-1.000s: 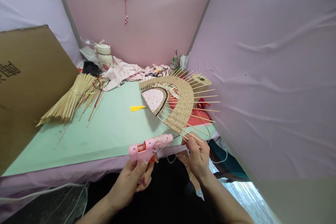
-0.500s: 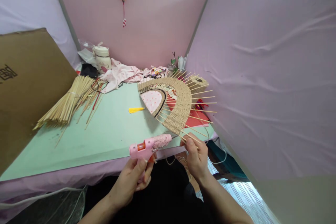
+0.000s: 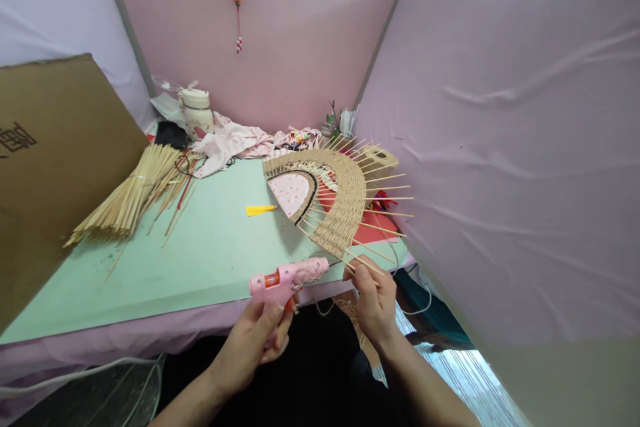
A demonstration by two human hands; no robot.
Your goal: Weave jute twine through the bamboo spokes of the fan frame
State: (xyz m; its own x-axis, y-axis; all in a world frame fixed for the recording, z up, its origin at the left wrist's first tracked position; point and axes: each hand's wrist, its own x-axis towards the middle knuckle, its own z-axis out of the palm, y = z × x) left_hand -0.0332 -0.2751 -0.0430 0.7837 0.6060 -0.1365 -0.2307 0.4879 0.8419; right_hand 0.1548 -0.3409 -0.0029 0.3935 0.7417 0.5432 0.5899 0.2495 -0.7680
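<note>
My left hand (image 3: 257,340) is closed round the grip of a pink hot glue gun (image 3: 287,276), whose nozzle points right toward the lower edge of a half-round woven fan (image 3: 340,197). The fan is made of tan cord wound over thin bamboo sticks, with a pink fabric centre. It is held tilted above the table's near right corner. My right hand (image 3: 375,303) pinches the fan's lowest sticks near their ends, just right of the glue gun's tip.
A green mat (image 3: 210,247) covers the table. A bundle of bamboo sticks (image 3: 130,197) lies at the left beside a leaning cardboard sheet (image 3: 55,160). A yellow tassel (image 3: 260,209), pink cloth (image 3: 230,140), a cream jug (image 3: 196,110) and red paper (image 3: 373,230) are further back. Pink partitions surround the table.
Both hands, the glue gun and the fan keep nearly the same pose; only the view shifts slightly.
</note>
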